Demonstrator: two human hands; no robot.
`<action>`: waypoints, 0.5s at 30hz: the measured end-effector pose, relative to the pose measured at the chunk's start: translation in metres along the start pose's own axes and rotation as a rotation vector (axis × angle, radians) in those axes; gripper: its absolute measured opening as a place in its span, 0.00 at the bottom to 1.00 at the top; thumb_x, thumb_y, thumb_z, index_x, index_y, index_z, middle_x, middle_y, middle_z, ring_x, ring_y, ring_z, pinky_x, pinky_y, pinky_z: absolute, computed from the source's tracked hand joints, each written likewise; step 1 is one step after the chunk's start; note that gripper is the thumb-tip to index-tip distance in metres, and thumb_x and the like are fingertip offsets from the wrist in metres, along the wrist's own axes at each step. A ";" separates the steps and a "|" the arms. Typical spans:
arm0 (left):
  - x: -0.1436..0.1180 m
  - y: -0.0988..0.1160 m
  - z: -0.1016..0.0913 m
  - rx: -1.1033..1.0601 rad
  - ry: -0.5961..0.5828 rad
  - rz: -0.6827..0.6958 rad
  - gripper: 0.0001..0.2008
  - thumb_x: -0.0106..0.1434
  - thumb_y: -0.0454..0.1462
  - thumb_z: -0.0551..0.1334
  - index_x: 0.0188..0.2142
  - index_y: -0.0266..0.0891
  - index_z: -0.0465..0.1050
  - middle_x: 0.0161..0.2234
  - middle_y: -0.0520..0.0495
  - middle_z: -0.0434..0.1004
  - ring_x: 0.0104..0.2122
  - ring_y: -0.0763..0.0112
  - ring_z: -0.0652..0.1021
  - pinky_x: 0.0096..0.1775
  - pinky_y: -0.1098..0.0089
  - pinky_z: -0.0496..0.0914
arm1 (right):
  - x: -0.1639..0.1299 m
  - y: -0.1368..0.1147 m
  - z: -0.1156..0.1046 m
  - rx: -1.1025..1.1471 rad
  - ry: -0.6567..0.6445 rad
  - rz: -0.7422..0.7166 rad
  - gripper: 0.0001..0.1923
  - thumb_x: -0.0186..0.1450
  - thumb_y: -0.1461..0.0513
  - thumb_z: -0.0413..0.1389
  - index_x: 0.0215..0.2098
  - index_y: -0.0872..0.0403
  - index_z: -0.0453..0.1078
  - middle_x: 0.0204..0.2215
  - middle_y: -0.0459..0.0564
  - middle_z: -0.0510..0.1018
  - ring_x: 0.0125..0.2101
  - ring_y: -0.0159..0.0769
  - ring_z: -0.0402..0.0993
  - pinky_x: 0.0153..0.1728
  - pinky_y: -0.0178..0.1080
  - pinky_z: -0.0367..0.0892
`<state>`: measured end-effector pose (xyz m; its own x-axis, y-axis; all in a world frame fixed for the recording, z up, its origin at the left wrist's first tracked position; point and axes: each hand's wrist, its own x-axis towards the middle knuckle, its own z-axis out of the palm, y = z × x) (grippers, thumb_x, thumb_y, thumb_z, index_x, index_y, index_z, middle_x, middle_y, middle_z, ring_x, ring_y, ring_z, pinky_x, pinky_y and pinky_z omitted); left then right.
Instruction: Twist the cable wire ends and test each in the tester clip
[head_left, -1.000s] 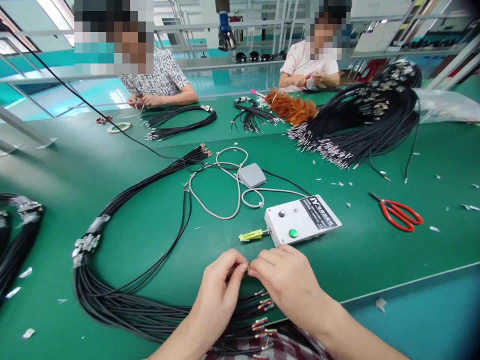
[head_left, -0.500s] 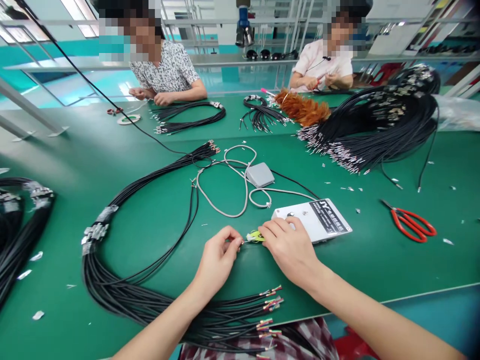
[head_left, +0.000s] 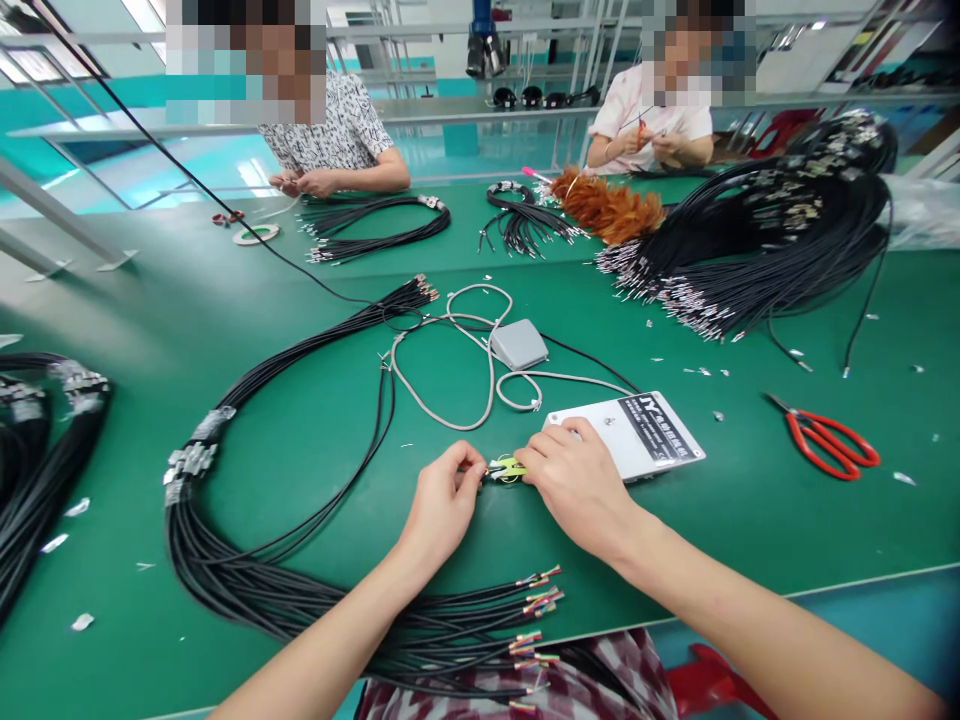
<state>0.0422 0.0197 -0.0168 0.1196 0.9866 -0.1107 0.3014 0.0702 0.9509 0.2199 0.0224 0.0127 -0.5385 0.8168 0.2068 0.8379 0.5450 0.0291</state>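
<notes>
My left hand (head_left: 442,492) is closed in a pinch on the end of a thin wire, mostly hidden by the fingers. Just to its right, my right hand (head_left: 581,485) grips a yellow-green clip (head_left: 510,468) whose pale jaws point at the left fingertips. Behind the right hand lies a white box (head_left: 611,440) with a black label, partly covered by the fingers. A bundle of black cables (head_left: 255,590) curves round on the left and passes under my left forearm. Its stripped, coloured wire ends (head_left: 544,600) lie below my hands.
Red-handled scissors (head_left: 832,445) lie at right. A grey pedal (head_left: 519,345) with a looped grey cord sits beyond my hands. A large heap of black cables (head_left: 787,240) and a brown duster (head_left: 611,207) are at the back right. Two people sit across the green table (head_left: 315,330).
The gap between the clip's jaws and my left fingertips has narrowed. The view has shifted slightly. Across the table, the right-hand person's hands have lifted a little.
</notes>
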 end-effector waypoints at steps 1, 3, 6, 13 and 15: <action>0.000 0.001 0.001 0.009 0.002 0.002 0.07 0.61 0.38 0.57 0.27 0.40 0.65 0.21 0.56 0.63 0.19 0.76 0.64 0.22 0.76 0.57 | 0.000 -0.001 0.000 0.000 -0.002 0.003 0.05 0.61 0.69 0.61 0.31 0.54 0.74 0.28 0.46 0.78 0.33 0.38 0.70 0.40 0.43 0.51; 0.000 0.003 0.002 0.027 0.006 0.005 0.07 0.61 0.38 0.57 0.26 0.40 0.65 0.21 0.56 0.63 0.20 0.75 0.64 0.22 0.76 0.58 | 0.001 -0.001 0.000 0.002 -0.009 0.006 0.05 0.60 0.69 0.62 0.32 0.55 0.73 0.31 0.48 0.79 0.35 0.39 0.71 0.41 0.44 0.52; 0.000 0.003 0.002 0.046 0.009 0.008 0.07 0.61 0.38 0.56 0.26 0.40 0.64 0.22 0.56 0.63 0.20 0.75 0.65 0.23 0.76 0.58 | -0.003 0.000 -0.005 0.057 0.009 -0.008 0.08 0.60 0.66 0.64 0.38 0.55 0.73 0.37 0.49 0.80 0.40 0.41 0.72 0.46 0.46 0.52; 0.000 0.003 0.000 0.046 -0.003 0.004 0.08 0.60 0.39 0.56 0.26 0.40 0.65 0.22 0.55 0.65 0.21 0.74 0.66 0.24 0.75 0.59 | -0.065 0.022 -0.017 0.205 0.478 0.202 0.08 0.68 0.66 0.55 0.46 0.53 0.69 0.45 0.51 0.80 0.47 0.41 0.73 0.49 0.45 0.59; 0.000 0.003 0.000 0.037 -0.006 0.004 0.07 0.60 0.39 0.56 0.26 0.40 0.65 0.22 0.55 0.65 0.21 0.73 0.66 0.24 0.75 0.59 | -0.085 0.023 -0.013 0.204 0.521 0.255 0.10 0.67 0.67 0.55 0.46 0.54 0.68 0.46 0.54 0.80 0.47 0.42 0.73 0.49 0.46 0.61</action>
<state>0.0430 0.0198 -0.0135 0.1268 0.9860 -0.1085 0.3357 0.0603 0.9401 0.2861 -0.0369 0.0088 -0.1657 0.7546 0.6350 0.8729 0.4118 -0.2616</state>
